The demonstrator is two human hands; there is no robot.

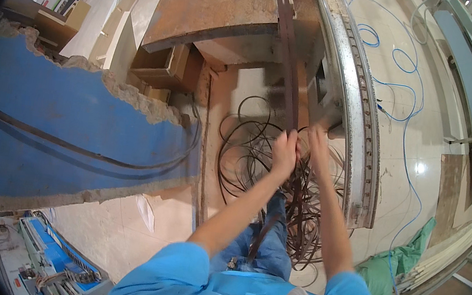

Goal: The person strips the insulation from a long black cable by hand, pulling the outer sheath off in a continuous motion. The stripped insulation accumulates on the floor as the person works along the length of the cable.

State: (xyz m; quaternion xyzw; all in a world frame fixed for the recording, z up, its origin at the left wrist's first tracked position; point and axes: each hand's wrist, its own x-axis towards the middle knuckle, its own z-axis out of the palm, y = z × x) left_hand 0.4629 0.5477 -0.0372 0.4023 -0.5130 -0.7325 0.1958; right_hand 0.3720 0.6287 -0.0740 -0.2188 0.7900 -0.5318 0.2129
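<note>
My left hand [285,155] is closed around the dark brown strips [291,66], which run in a flat band from the far edge of the view down to my fingers. Just to its right, my right hand [319,152] is smeared by motion, so its grip does not show clearly. Below and around both hands, a tangled heap of long thin brown strips [304,215] lies in loose loops on the floor. One strip hangs down in front of my jeans.
Ahead stands a rusty brown metal table [218,4]; a steel rail [351,97] runs along my right. A blue panel [75,110] with a crusted edge is at left, beside a cardboard box [169,67]. Blue hose [406,145] and green cloth [388,272] lie to the right.
</note>
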